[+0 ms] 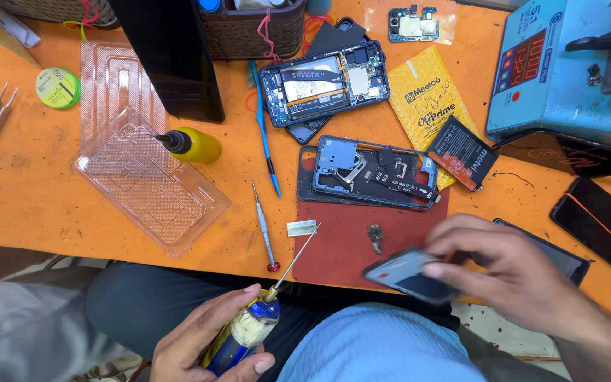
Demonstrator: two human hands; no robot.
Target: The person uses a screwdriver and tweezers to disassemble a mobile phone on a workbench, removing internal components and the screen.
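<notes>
the left hand sits low near the lap, palm turned up and toward the body, fingers curled in a loose fist with the thumb lying across the front and the index finger stretched along the top. the right hand reaches in from the lower right, back of the hand facing up, blurred by motion; its fingers are bent and pinched together with the thumb underneath. the right forearm runs off the lower right corner. the two hands are well apart.
</notes>
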